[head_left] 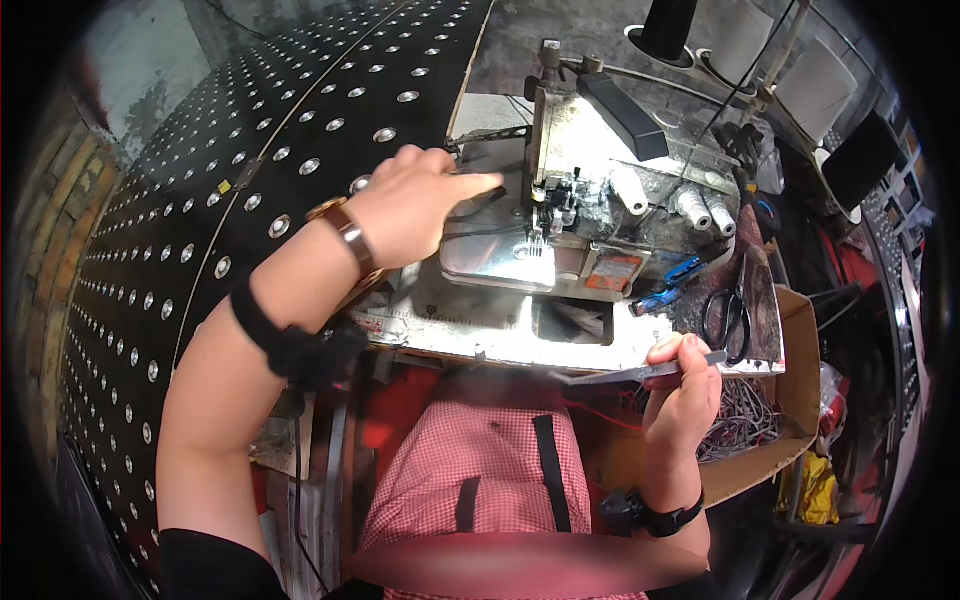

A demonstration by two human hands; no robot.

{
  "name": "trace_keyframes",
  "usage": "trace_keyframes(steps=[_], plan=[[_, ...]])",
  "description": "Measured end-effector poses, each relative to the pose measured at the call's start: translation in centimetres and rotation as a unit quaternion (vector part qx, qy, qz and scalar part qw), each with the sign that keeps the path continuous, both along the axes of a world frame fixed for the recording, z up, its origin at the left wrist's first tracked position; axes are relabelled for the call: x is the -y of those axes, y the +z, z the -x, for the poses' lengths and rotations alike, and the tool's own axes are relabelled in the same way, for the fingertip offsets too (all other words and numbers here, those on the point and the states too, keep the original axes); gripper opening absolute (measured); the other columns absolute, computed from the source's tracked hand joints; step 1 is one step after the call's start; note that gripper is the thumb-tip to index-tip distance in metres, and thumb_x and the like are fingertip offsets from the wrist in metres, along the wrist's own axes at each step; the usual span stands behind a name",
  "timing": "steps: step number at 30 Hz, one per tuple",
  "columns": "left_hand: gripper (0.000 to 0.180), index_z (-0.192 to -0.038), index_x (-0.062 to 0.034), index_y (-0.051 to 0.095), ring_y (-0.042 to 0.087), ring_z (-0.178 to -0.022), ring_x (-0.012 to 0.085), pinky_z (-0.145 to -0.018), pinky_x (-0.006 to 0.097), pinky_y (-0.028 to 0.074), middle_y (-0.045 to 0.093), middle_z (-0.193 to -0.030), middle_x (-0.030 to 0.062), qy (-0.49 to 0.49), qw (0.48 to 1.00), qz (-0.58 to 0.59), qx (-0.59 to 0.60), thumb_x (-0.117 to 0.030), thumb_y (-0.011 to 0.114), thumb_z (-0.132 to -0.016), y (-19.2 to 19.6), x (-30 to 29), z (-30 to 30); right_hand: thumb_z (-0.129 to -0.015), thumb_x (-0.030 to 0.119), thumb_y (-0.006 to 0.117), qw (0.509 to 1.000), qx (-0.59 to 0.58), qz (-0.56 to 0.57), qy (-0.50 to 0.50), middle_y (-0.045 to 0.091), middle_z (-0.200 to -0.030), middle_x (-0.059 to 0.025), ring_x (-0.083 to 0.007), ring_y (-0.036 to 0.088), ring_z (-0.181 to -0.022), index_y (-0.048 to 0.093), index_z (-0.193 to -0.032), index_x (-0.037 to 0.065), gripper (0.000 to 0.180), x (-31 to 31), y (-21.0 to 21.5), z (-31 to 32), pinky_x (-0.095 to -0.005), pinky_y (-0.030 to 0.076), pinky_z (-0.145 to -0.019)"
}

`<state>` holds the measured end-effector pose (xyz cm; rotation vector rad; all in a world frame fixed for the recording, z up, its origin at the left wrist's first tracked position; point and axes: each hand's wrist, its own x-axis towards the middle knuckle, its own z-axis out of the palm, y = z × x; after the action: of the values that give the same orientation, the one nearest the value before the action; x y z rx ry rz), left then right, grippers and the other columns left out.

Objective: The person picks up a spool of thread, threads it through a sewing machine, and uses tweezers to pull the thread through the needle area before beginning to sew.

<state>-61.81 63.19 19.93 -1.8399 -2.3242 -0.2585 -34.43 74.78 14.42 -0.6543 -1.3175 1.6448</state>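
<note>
My left hand [425, 195] reaches over the metal bed of an overlock sewing machine [570, 200], left of its presser foot [540, 235]. Its index finger points right, and a small black strip [483, 203] shows beneath it, apparently pinched by the thumb, which is hidden. In front of the machine's right corner, my right hand [682, 390] is closed around grey metal tweezers [615, 377], their tips pointing left above my lap. The tips are blurred.
Blue-handled snips [670, 285] and black-handled scissors [725, 325] lie at the machine's right. A cardboard box [795, 400] of tangled cord stands below. Thread cones [815, 90] rise behind. A black table with metal studs [310, 165] stretches to the left.
</note>
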Motion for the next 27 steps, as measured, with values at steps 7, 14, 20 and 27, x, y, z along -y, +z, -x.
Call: trace_keyframes(steps=[7,14,20,27], plan=[[0.031,-0.108,-0.003,0.059,0.055,-0.094,0.0334,-0.082,0.038,0.044,0.059,-0.102,0.0186,0.187,0.981,0.039,0.032,-0.018,0.056,-0.08,1.9,-4.7,4.4,-0.091,0.02,0.038,0.997,-0.009,0.003,0.075,0.048,-0.058,-0.0066,-0.013,0.044,-0.055,0.044,-0.062,0.005,0.034,-0.2,-1.0,-0.3,-0.0256,0.036,-0.055],[0.022,-0.083,-0.0022,0.066,0.06,-0.08,0.0323,-0.072,0.038,0.047,0.063,-0.082,0.0176,0.034,0.994,-0.01,0.105,-0.019,0.053,-0.078,1.7,-6.2,0.9,-0.096,0.023,0.039,0.993,0.055,0.027,0.103,0.053,-0.067,-0.0071,-0.0095,0.05,-0.049,0.053,-0.078,0.001,0.032,1.0,-0.7,1.5,-0.0207,0.043,-0.049],[0.021,-0.094,-0.0019,0.065,0.063,-0.08,0.0281,-0.074,0.036,0.048,0.065,-0.086,0.0161,0.002,0.985,0.025,0.173,-0.013,0.055,-0.079,0.2,-7.0,1.9,-0.081,0.009,0.062,0.955,0.087,-0.284,0.019,0.054,-0.071,-0.0029,-0.012,0.053,-0.057,0.061,-0.085,0.004,0.006,0.7,-2.3,7.0,-0.0259,0.042,-0.049],[0.015,-0.092,-0.002,0.065,0.058,-0.064,0.0074,-0.055,0.021,0.046,0.064,-0.073,0.0037,0.089,0.897,-0.253,0.351,-0.01,0.058,-0.082,3.1,-11.9,4.3,-0.068,0.013,0.066,0.778,0.159,-0.585,-0.163,0.049,-0.062,-0.0006,-0.0173,0.051,-0.05,0.055,-0.07,0.016,0.012,0.1,-2.7,13.3,-0.0296,0.038,-0.046]])
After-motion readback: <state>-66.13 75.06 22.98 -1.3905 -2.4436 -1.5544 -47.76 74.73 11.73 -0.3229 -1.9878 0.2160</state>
